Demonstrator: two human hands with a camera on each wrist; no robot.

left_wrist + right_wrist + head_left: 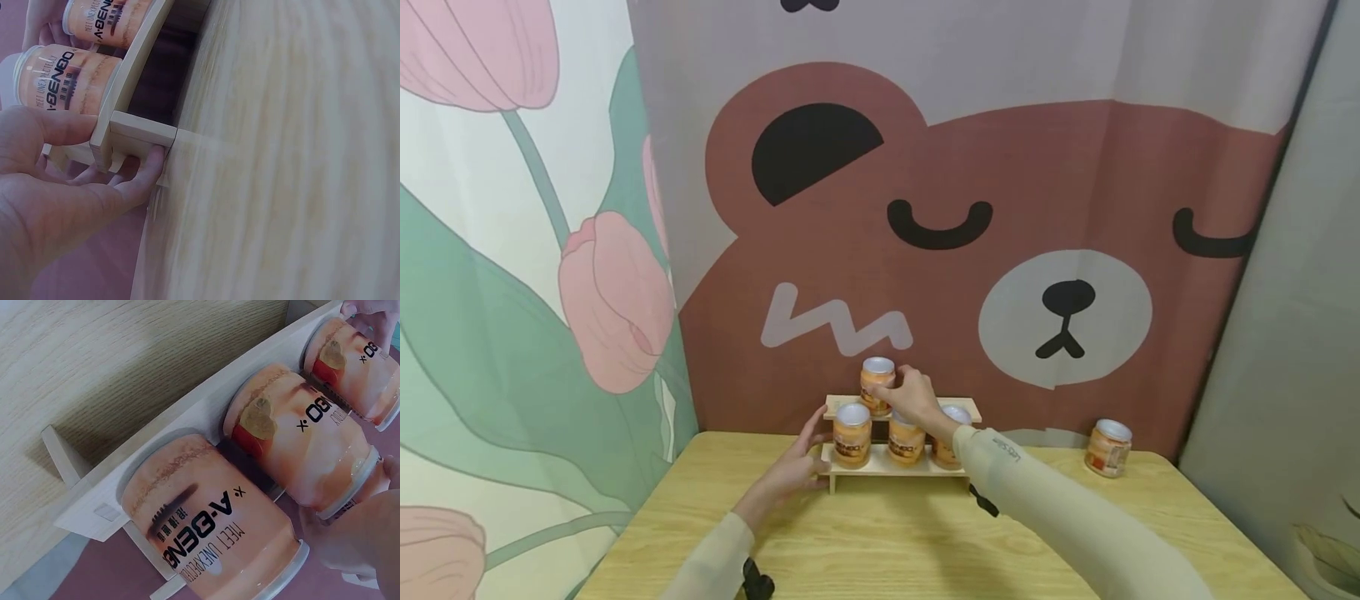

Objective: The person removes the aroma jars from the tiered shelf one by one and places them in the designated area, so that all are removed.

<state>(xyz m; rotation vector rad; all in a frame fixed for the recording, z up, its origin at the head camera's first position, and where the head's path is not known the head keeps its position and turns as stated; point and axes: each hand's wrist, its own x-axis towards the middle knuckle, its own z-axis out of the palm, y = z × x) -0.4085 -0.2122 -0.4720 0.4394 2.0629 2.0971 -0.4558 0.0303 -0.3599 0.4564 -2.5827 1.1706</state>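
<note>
A two-tier wooden rack (pixel 880 472) stands on the table in the head view. Its lower tier carries a row of orange cans: a left can (pixel 852 437), a middle can (pixel 906 442) and a right can (pixel 945 451) partly behind my right forearm. My right hand (pixel 913 395) grips another orange can (pixel 876 382) at the upper tier; whether its base touches the board is unclear. My left hand (pixel 799 468) holds the rack's left end. In the left wrist view, the left thumb (pixel 69 127) lies by the lower board and the fingers curl round the end piece (pixel 144 130).
One more orange can (pixel 1107 450) stands apart at the table's right rear. Behind the wooden table (pixel 820 542) hangs a curtain (pixel 1037 183) with a bear print. A tulip-print curtain (pixel 527 333) hangs at the left, and leaves (pixel 1330 546) show at lower right.
</note>
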